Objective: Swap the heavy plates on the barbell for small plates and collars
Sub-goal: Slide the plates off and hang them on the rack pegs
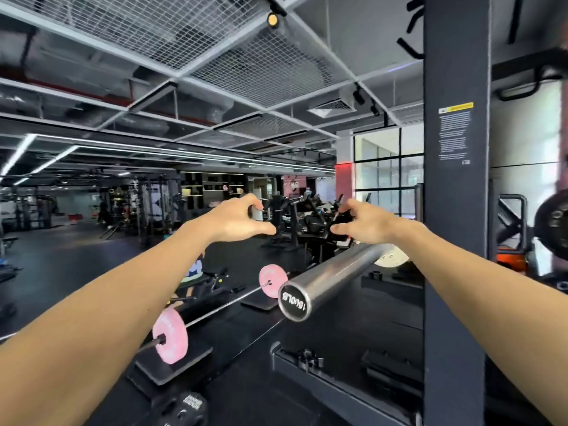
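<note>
The chrome barbell sleeve (332, 276) points toward me, its black end cap (294, 301) near the middle of the view. Most of the sleeve is bare. A small white plate (393, 257) sits at its inner end, by the rack upright. My left hand (235, 219) hovers above and left of the sleeve, fingers curved in a C with nothing in them. My right hand (364, 224) hovers just over the sleeve's inner part, fingers likewise curved. Dark machinery behind it makes its grasp hard to read, but it seems to hold nothing.
The black rack upright (455, 210) stands right of the sleeve. A black plate (553, 226) hangs at the far right. A second barbell with pink plates (169, 335) lies on the dark floor at lower left. A black plate (187, 407) lies on the floor below.
</note>
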{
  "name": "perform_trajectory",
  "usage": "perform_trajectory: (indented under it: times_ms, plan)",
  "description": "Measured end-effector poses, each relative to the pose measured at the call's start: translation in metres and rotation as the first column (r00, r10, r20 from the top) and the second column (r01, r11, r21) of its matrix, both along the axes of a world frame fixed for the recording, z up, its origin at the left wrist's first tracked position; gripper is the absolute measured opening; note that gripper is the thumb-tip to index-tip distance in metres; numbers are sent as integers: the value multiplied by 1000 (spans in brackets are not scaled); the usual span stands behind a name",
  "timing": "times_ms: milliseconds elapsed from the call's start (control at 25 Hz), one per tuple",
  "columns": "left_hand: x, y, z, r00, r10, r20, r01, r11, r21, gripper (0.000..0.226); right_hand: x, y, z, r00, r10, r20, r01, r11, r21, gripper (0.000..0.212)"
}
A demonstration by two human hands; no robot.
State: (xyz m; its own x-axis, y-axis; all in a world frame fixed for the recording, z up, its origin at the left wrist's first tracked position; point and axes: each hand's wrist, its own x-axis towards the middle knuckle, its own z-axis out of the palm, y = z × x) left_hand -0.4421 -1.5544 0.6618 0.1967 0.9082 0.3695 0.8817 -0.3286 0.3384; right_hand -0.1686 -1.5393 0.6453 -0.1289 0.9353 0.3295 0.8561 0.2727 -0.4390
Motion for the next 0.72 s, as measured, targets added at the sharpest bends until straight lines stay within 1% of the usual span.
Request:
perform_trajectory:
  times_ms: [80, 200, 360, 480, 560, 640, 720]
  plan:
    - [17, 34, -7, 998, -64, 27, 64, 998, -12, 65, 23, 19, -4, 998, -67, 1, 67, 997, -30, 67]
    - [45, 81, -19, 988, -150, 24, 151, 987, -45, 63, 56, 39, -18, 977, -207, 49, 210, 976, -50, 72]
    - [97, 149, -33, 955, -296, 29, 298, 951, -88, 64, 98, 55, -39, 914, -393, 102, 403, 908, -114, 77]
    - [142, 190, -41, 918, -396, 22, 395, 911, -117, 66, 122, 67, -49, 860, -502, 88, 510, 845, -160, 66]
    - [170, 208, -46, 888, -458, 30, 459, 883, -100, 65, 127, 76, -50, 841, -538, 64, 540, 826, -162, 59]
    - [197, 223, -50, 834, -547, 75, 552, 830, -81, 57, 128, 87, -50, 833, -553, 1, 547, 824, -145, 49]
    - [220, 234, -52, 797, -596, 98, 602, 796, -66, 45, 123, 99, -51, 836, -547, -37, 540, 833, -123, 38]
